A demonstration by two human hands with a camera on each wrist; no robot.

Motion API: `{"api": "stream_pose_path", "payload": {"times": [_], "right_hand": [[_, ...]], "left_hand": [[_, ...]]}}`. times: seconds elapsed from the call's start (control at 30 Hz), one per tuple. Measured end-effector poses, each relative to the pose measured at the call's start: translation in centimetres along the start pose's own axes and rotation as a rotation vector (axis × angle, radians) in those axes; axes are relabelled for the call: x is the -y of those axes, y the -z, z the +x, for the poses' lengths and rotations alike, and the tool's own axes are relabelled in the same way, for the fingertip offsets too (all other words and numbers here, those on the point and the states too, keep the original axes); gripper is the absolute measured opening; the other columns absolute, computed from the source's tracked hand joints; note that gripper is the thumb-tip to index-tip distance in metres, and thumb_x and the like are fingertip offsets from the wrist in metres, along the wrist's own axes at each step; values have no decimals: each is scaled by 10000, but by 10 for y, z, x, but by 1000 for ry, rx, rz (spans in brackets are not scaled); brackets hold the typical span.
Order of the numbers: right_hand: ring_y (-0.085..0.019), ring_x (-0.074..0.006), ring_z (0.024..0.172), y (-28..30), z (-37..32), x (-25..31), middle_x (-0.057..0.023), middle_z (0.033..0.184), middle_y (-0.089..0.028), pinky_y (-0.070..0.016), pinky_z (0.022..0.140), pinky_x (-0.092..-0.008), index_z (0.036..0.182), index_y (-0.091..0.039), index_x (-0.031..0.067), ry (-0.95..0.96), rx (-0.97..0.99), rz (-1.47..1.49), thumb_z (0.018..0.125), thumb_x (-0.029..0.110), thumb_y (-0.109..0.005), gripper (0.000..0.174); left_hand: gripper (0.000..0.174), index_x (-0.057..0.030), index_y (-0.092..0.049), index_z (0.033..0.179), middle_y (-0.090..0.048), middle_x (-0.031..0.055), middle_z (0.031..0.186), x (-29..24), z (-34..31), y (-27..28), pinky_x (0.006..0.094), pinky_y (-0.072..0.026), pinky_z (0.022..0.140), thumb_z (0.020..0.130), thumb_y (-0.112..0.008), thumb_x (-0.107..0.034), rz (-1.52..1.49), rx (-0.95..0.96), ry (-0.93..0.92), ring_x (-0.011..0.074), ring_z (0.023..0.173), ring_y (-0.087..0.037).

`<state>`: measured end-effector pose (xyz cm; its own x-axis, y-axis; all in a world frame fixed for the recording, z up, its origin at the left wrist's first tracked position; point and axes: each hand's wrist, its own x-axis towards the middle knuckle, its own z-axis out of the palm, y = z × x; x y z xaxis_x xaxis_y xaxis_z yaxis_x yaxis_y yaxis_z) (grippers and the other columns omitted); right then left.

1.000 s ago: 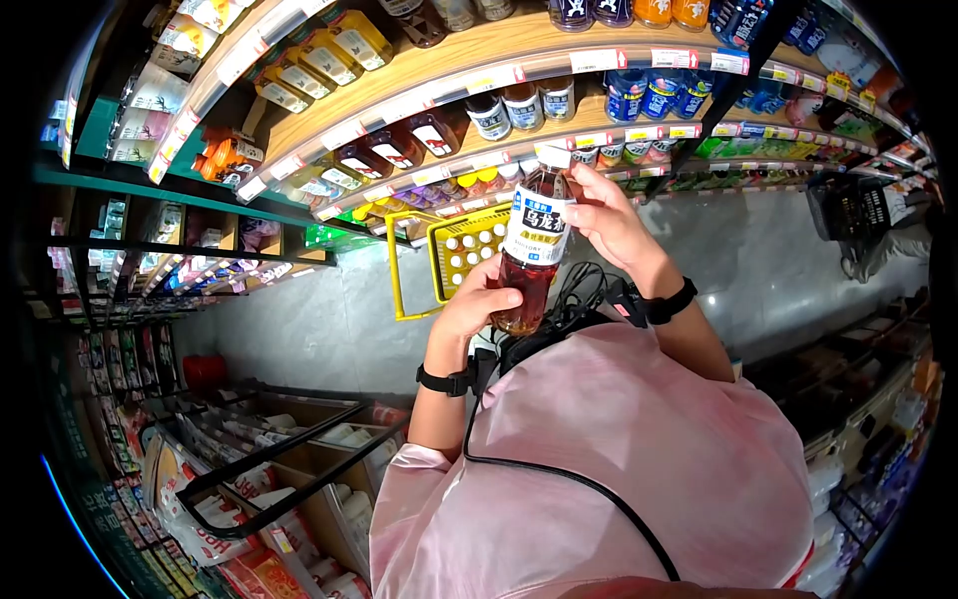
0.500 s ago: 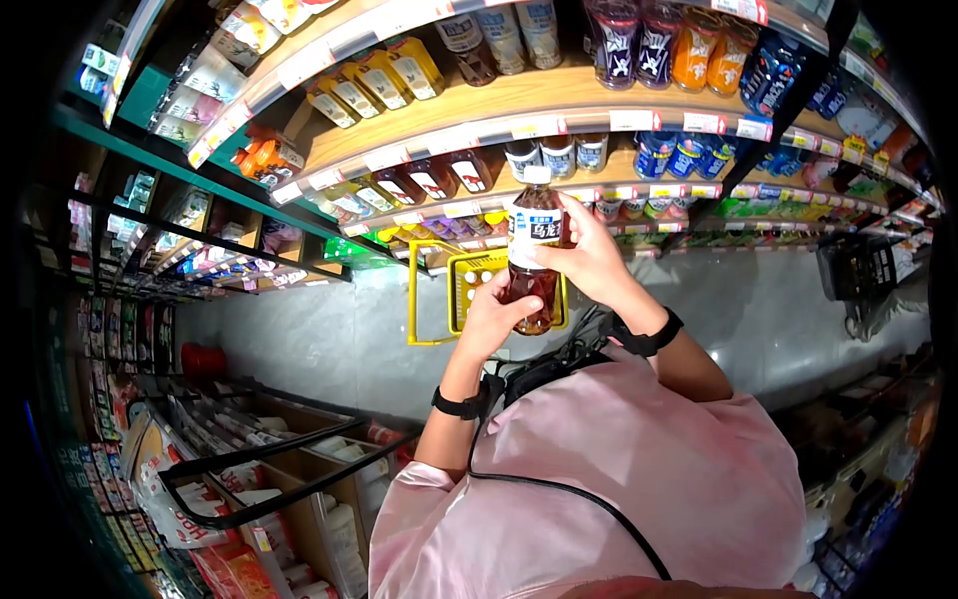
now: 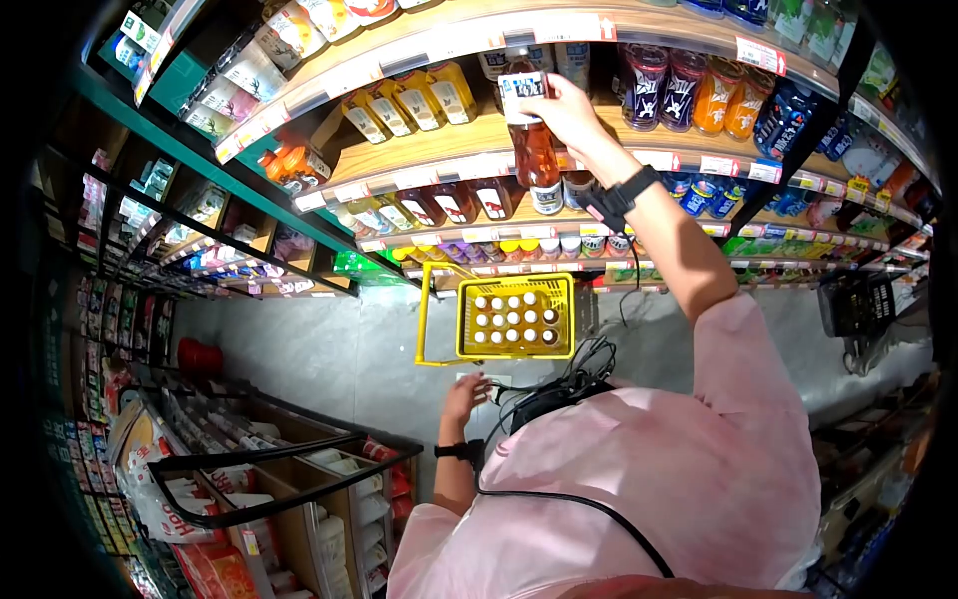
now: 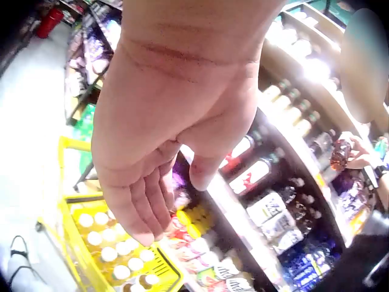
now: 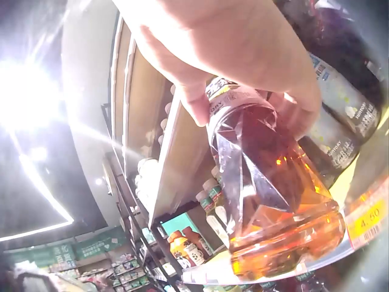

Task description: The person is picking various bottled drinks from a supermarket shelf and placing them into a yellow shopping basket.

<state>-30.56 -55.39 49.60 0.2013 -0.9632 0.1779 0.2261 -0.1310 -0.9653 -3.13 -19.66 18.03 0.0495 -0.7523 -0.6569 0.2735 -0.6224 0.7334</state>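
Note:
An amber tea bottle [image 3: 536, 150] with a white and blue label is gripped around its upper part by the right hand [image 3: 571, 115], at the edge of the wooden shelf [image 3: 479, 137]. In the right wrist view the thumb and fingers of the right hand [image 5: 243, 67] wrap the label, and the bottle's faceted base [image 5: 285, 231] hangs by a price tag [image 5: 366, 220]. The left hand [image 3: 462, 401] holds nothing, low beside the body; its fingers hang loosely bent in the left wrist view, where the hand [image 4: 173, 121] appears above a yellow basket [image 4: 79, 243].
The yellow basket [image 3: 467, 349] on the floor holds several white-capped bottles [image 3: 513, 319]. Yellow bottles [image 3: 417, 100] and purple bottles [image 3: 644, 90] stand on the shelf. A black-framed cart or rack [image 3: 289, 452] is at lower left, a red bucket [image 3: 200, 356] beyond it.
The right hand has carried the bottle up and forward to the shelf. The left hand has let go of it and dropped back toward the body. More of the basket shows.

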Motion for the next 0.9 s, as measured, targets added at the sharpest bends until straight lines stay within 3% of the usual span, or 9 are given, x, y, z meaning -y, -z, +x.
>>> {"api": "stream_pose_path", "payload": {"times": [0.13,0.37,0.43,0.6,0.67,0.73,0.8,0.87,0.9], "right_hand": [[-664,-198,940,-13,42,-8,-137,1025,-693,-510,872,-320,1116,-604,-28,246,-181,-285,700,133,-777,478],[-669,-278,949,-21,81,-30,-172,1013,-692,-512,866,-361,1057,-634,-18,349,-244,-475,645,218,-807,506],[-646,-300,1001,-22,83,-40,-183,1059,-670,-498,896,-381,1074,-637,11,471,-275,-642,649,221,-819,508],[-640,-327,989,-18,88,-51,-181,1053,-660,-504,875,-416,1078,-637,38,484,-251,-625,646,236,-839,517],[-652,-331,948,-24,83,-44,-180,1014,-672,-510,859,-420,1049,-644,32,474,-256,-656,650,239,-838,489],[-663,-318,905,-33,70,-35,-171,999,-678,-523,824,-406,1008,-647,24,538,-314,-675,668,234,-834,441],[-664,-305,821,-43,58,-29,-216,948,-662,-532,747,-389,1098,-606,-6,559,-202,-522,771,201,-739,409],[-657,-281,828,-46,54,-16,-173,921,-678,-525,760,-366,1069,-611,-23,465,-182,-487,740,184,-787,426],[-660,-282,832,-46,51,-18,-172,921,-681,-525,756,-367,1073,-610,-24,483,-175,-485,735,189,-792,438]], "left_hand": [[392,29,-521,1253,-646,192,1133,74,-10,36,398,-559,803,944,-517,-213,-105,-149,85,298,977,-655],[411,61,-534,1240,-644,217,1116,158,-33,60,406,-548,806,937,-519,-216,-159,-286,281,319,958,-648],[408,59,-537,1239,-647,212,1099,172,-35,61,400,-546,793,936,-521,-214,-145,-290,316,312,940,-648],[380,57,-561,1212,-662,197,1012,203,-39,65,374,-545,724,926,-532,-192,-201,-300,399,293,824,-654],[357,61,-579,1183,-668,191,924,220,-34,77,364,-546,668,919,-539,-177,-222,-107,252,287,749,-657],[336,46,-596,1162,-679,188,900,223,-30,84,365,-547,630,914,-545,-176,-77,-50,216,281,704,-660],[352,21,-599,1169,-690,185,924,196,-23,78,356,-553,656,908,-559,-212,931,120,-52,273,758,-673],[390,-9,-596,1182,-693,183,973,194,-11,68,357,-560,700,901,-571,-278,136,-152,328,278,821,-681],[413,-13,-586,1193,-687,185,994,192,-7,69,367,-561,722,900,-568,-304,78,-139,353,284,845,-680]]}}
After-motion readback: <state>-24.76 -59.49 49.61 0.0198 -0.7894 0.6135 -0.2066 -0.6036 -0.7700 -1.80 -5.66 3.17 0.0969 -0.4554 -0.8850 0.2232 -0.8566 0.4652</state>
